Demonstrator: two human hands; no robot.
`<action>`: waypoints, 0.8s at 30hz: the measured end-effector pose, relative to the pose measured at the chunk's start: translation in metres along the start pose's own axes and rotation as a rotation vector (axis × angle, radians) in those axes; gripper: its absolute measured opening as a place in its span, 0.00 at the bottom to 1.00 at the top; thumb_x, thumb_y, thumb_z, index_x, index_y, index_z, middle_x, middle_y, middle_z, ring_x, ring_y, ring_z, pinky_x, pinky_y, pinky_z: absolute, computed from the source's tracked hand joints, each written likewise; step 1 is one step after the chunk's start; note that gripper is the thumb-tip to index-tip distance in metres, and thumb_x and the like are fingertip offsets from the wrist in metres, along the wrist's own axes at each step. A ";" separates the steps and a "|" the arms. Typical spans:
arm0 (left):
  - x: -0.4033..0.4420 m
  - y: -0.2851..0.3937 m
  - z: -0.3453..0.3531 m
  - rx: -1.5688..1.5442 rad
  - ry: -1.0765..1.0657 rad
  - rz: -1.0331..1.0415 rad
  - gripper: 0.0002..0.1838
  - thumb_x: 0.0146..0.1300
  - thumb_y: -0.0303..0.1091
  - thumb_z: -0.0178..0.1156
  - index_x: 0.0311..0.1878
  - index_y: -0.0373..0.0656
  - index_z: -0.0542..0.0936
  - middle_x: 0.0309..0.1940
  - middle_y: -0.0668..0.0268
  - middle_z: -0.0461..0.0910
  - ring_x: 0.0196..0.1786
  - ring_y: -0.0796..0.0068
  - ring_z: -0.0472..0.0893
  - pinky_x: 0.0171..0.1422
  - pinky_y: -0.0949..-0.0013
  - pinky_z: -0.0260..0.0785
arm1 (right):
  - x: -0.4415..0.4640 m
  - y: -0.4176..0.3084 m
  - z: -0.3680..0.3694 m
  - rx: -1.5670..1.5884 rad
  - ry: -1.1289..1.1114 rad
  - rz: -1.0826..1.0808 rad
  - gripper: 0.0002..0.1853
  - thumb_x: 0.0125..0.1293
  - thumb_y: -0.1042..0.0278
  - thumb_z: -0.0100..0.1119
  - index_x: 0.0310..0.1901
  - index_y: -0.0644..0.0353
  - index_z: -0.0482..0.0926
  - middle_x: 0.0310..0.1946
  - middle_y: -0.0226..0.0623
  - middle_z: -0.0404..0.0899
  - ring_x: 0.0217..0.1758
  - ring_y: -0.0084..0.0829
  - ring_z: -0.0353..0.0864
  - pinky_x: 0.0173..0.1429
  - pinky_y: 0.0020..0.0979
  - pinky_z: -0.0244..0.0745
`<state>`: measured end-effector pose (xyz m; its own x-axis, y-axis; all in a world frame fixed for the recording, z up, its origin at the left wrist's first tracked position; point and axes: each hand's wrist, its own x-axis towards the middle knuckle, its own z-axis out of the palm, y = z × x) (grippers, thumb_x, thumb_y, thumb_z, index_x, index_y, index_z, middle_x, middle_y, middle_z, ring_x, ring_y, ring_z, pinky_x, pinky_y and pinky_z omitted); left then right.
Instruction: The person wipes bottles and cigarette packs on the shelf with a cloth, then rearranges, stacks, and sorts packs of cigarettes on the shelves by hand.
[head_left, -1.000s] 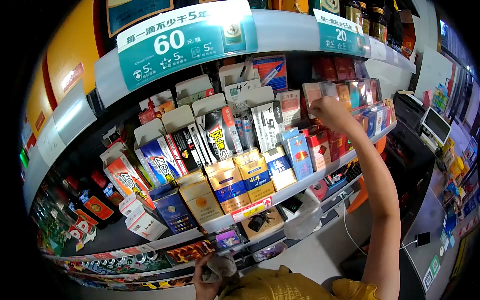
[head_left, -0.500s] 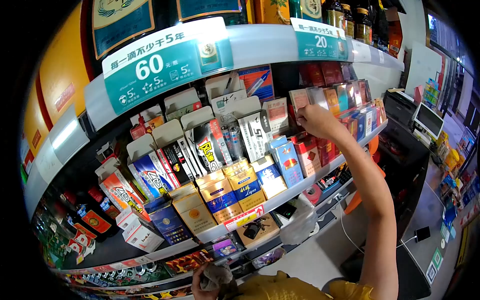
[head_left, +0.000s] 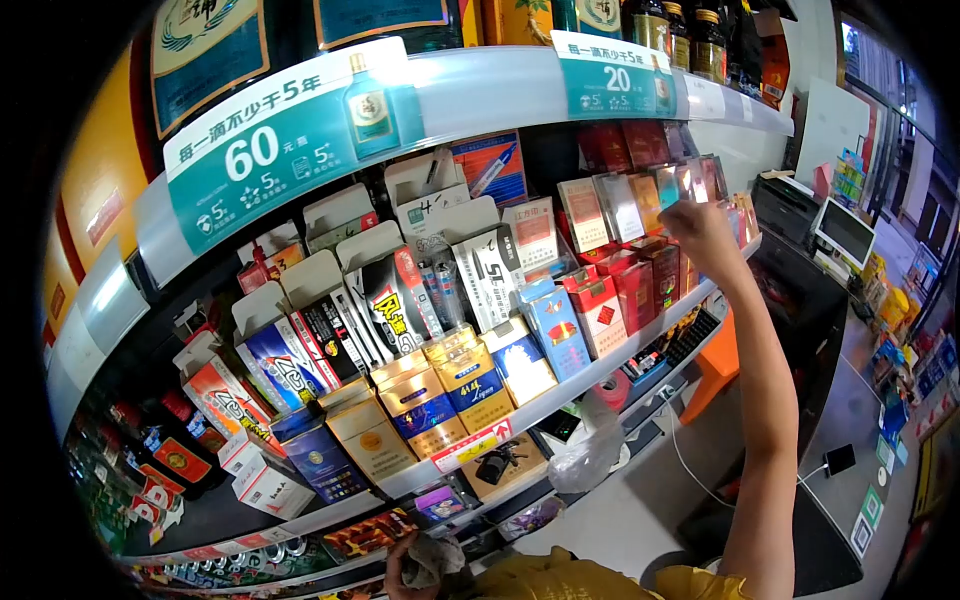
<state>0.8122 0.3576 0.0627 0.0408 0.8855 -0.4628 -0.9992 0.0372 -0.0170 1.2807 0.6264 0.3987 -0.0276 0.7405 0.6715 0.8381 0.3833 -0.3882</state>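
My right hand [head_left: 702,235] reaches to the right end of the shelf with its fingers curled in among the cigarette packs. Beside it stand an orange-gold pack [head_left: 646,202] and a silver-white pack [head_left: 620,208]; what its fingertips hold, if anything, is hidden. Below and left of it is a row of red packs [head_left: 597,312]. Low in the view, my left hand [head_left: 400,570] is closed around a crumpled grey cloth [head_left: 436,562], close to my body and in front of the lower shelf.
Gold and blue packs [head_left: 425,402] line the shelf's front edge [head_left: 455,462], with open boxes of lighters [head_left: 395,300] behind. Price signs [head_left: 290,140] hang above. An orange stool [head_left: 716,368], a monitor [head_left: 848,238] and a counter with a phone [head_left: 840,459] are at right.
My right hand has moved right along the upper packs, uncovering the pale packs it was over. The view has shifted slightly. My left hand still holds the cloth.
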 end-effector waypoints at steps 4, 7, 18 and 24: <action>0.001 -0.001 0.007 -0.224 -0.036 -0.164 0.21 0.64 0.31 0.55 0.59 0.39 0.67 0.48 0.61 0.73 0.51 0.72 0.76 0.27 0.78 0.74 | -0.010 0.000 -0.001 -0.011 -0.014 0.009 0.08 0.59 0.75 0.55 0.37 0.70 0.79 0.28 0.47 0.80 0.30 0.33 0.80 0.37 0.30 0.72; 0.003 -0.002 0.010 -0.257 -0.073 -0.230 0.19 0.65 0.33 0.54 0.58 0.40 0.68 0.47 0.61 0.73 0.52 0.73 0.76 0.25 0.78 0.72 | -0.017 -0.009 0.001 0.063 -0.015 -0.022 0.08 0.59 0.75 0.55 0.37 0.70 0.79 0.29 0.50 0.81 0.32 0.39 0.82 0.38 0.33 0.74; -0.021 -0.017 0.042 0.125 -0.118 -0.141 0.18 0.67 0.32 0.52 0.59 0.41 0.69 0.47 0.61 0.76 0.45 0.74 0.78 0.24 0.79 0.65 | 0.007 -0.032 0.040 0.079 -0.172 -0.128 0.11 0.56 0.77 0.49 0.38 0.68 0.81 0.30 0.55 0.80 0.33 0.49 0.81 0.40 0.39 0.74; -0.025 -0.010 0.020 1.748 -0.450 0.755 0.26 0.61 0.30 0.58 0.63 0.40 0.66 0.52 0.58 0.75 0.50 0.69 0.77 0.41 0.71 0.74 | 0.008 -0.051 0.043 -0.005 -0.210 -0.132 0.12 0.56 0.78 0.49 0.40 0.68 0.80 0.32 0.56 0.79 0.36 0.52 0.80 0.43 0.41 0.74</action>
<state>0.8214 0.3440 0.0923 -0.0433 0.9608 0.2737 0.2786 -0.2515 0.9269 1.2144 0.6369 0.3964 -0.2494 0.7827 0.5702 0.8221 0.4824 -0.3025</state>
